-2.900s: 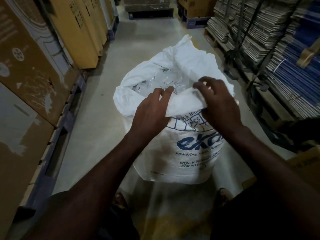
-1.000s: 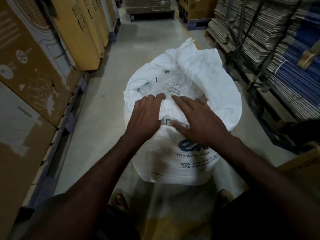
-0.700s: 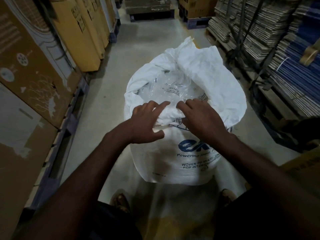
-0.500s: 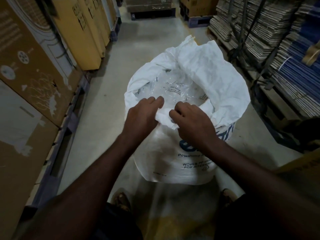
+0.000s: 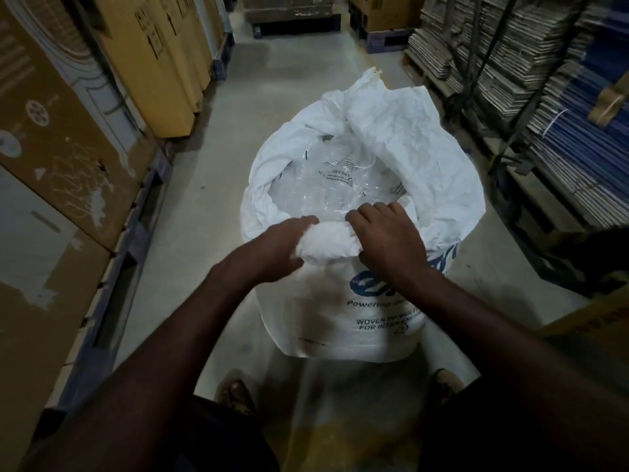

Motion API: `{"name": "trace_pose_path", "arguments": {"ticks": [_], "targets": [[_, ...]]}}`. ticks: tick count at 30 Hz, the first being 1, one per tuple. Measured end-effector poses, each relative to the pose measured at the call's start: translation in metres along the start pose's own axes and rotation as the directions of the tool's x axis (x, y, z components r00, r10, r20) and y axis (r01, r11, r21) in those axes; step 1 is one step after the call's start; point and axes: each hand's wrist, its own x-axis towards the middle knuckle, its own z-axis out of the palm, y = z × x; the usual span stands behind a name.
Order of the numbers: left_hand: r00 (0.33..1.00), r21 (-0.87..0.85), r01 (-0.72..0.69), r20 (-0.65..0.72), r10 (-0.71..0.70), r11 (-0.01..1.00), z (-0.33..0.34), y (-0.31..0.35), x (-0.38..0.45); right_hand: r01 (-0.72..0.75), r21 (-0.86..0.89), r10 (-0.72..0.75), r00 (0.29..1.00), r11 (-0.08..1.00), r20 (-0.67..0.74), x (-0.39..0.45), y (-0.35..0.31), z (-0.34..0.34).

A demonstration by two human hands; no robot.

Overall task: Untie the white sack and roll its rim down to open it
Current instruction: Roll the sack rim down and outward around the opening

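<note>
White woven sack [image 5: 340, 311] is standing on the floor at 12 o'clock; left hand [image 5: 275, 247] and right hand [image 5: 388, 240] are curling round its near rolled rim [image 5: 328, 241] (soft, light, crinkly, best gripped there).

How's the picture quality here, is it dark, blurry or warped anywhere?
Head view: dim overall, with the white sack by far the brightest thing; forearms and lower corners fall into near-black shadow. Wide-angle warp bends the cardboard boxes on the left. The left hand looks slightly motion-blurred; the right hand is sharper. Glare glints on the clear plastic inside.
</note>
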Motion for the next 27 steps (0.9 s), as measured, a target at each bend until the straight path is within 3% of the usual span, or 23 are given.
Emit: {"name": "trace_pose_path", "arguments": {"ticks": [3,6,8,12,16,19,21,24,27], "targets": [[0.977,0.229,0.064,-0.213,-0.014,0.971,-0.009,-0.002,-0.001,0.042,0.040,-0.043,0.999,0.998,0.003,-0.004,-0.003,-0.004],[0.904,0.237,0.162,-0.425,-0.047,0.958,-0.009,-0.001,0.000,0.071,0.059,-0.071,0.997,0.996,0.004,-0.004,0.000,-0.011],[0.867,0.193,0.213,-0.489,-0.094,0.958,-0.010,-0.003,0.002,0.084,0.108,-0.088,0.996,0.991,0.027,-0.007,0.002,-0.013],[0.825,0.300,0.287,-0.560,-0.075,0.910,0.003,-0.004,-0.001,0.097,0.269,-0.113,0.993,0.958,0.045,-0.024,0.001,-0.011],[0.866,0.276,0.226,-0.496,-0.062,0.934,0.012,0.003,0.003,0.028,0.206,-0.050,0.993,0.978,0.104,-0.017,0.007,-0.007],[0.965,0.200,0.158,-0.239,-0.108,0.967,0.007,0.011,0.002,0.069,0.094,-0.073,0.997,0.993,0.032,-0.013,0.001,0.002],[0.986,0.318,0.165,-0.075,-0.148,0.934,0.000,0.016,-0.005,0.115,0.080,-0.108,0.991,0.990,-0.083,-0.013,-0.003,0.010],[0.973,0.498,0.101,-0.229,0.018,0.862,-0.014,0.032,-0.005,0.118,0.070,-0.099,0.968,0.991,-0.229,-0.010,-0.003,0.014],[0.970,0.312,-0.111,-0.175,0.172,0.943,-0.011,0.040,0.006,0.108,0.081,-0.082,0.958,0.991,-0.274,-0.011,-0.006,0.015]]}}
